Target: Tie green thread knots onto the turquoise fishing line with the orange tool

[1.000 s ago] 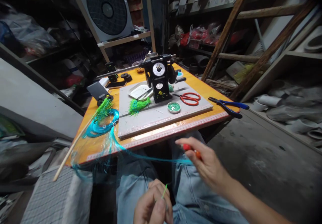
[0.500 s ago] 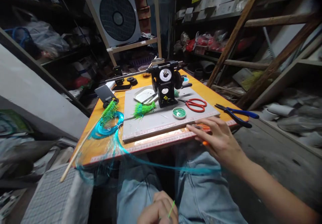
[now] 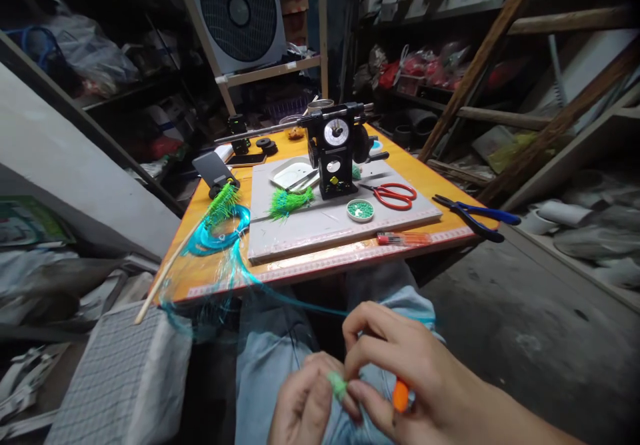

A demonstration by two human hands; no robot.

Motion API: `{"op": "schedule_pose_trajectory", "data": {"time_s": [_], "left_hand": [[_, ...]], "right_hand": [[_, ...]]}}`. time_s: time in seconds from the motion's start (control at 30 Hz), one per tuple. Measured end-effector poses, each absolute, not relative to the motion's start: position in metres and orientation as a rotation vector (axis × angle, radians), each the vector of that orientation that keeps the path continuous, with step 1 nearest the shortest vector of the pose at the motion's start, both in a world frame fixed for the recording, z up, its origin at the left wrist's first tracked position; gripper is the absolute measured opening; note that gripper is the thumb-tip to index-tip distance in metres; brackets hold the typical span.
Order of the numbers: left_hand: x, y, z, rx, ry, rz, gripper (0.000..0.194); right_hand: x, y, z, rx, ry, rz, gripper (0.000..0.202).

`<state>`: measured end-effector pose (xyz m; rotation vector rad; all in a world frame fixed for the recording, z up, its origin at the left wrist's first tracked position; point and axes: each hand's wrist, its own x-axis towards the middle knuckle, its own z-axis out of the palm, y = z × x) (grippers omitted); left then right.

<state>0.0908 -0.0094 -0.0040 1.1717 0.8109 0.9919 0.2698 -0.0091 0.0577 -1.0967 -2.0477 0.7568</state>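
My left hand (image 3: 314,398) is closed over my lap, pinching a small light-green bundle (image 3: 337,386) of strands between thumb and fingers. My right hand (image 3: 400,372) has come up against it from the right, its thumb and fingertips at the bundle's edge. An orange-handled tool (image 3: 401,396) sits in the curl of my right hand; only part of the handle shows and its working end is hidden. Blue strands (image 3: 310,307) run from a coil (image 3: 220,240) on the table across my lap and pass behind my right hand.
On the yellow table are a grey board (image 3: 310,235), a black winding machine (image 3: 336,165), red-handled scissors (image 3: 395,196), a dish of green beads (image 3: 360,210), green tufts (image 3: 290,202), an orange lighter (image 3: 404,239), blue-handled pliers (image 3: 475,218) and a wooden stick (image 3: 173,268).
My right hand has left the lighter at the table's front edge and moved down to my left hand, the orange handle still in it. The green bundle now shows more. The view has shifted slightly.
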Motion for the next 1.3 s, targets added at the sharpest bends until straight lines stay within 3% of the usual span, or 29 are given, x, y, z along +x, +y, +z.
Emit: {"op": "schedule_pose_trajectory", "data": {"time_s": [0.2,0.33,0.57,0.93,1.3], "left_hand": [[0.086,-0.007,0.0,1.262,0.975,1.269,0.034],[0.092,-0.008,-0.003,1.265,0.933,1.303,0.013],[0.091,-0.007,-0.006,1.289,0.904,1.287,0.01],[0.083,-0.005,-0.003,1.519,1.056,1.24,0.007],[0.073,0.0,-0.001,1.675,1.0,1.185,0.017]], "right_hand": [[0.257,-0.017,0.04,-1.235,-1.748,0.924,0.019],[0.255,-0.02,0.031,-1.235,-1.703,1.001,0.018],[0.255,-0.021,0.038,-1.196,-1.755,1.046,0.008],[0.253,-0.014,0.043,-1.179,-1.954,0.644,0.015],[0.253,-0.016,0.04,-1.223,-1.864,0.873,0.012]]}}
